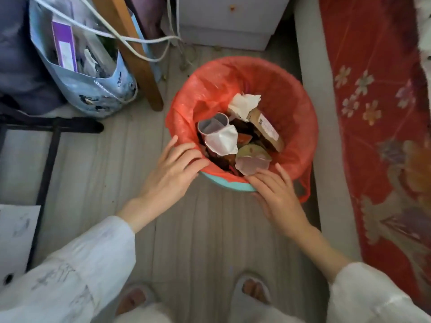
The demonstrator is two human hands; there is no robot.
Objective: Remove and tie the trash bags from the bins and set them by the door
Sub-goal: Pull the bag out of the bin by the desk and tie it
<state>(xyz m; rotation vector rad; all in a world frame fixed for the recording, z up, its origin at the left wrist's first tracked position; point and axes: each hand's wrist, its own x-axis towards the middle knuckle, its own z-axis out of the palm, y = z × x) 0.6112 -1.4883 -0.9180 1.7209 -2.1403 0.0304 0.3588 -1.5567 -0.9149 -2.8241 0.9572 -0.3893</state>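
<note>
Reaching for red bag point(268, 80) at bin point(229, 184) near rim: 2 hands, left hand point(171, 172) and right hand point(276, 194), fingers loosely spread, gripping nothing; overfull cup point(251, 165) beside rim may spill on lifting.

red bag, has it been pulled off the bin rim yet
No, the red bag is folded over the teal bin rim, with the left hand and right hand at its near edge.

Pale grey plank floor point(191, 229) underfoot, dim soft light. A red flowered bedspread point(377, 113) runs along the right, a white cabinet point(228, 22) stands at the back, a wooden leg point(137, 59) slants beside a blue gift bag point(93, 87).
</note>
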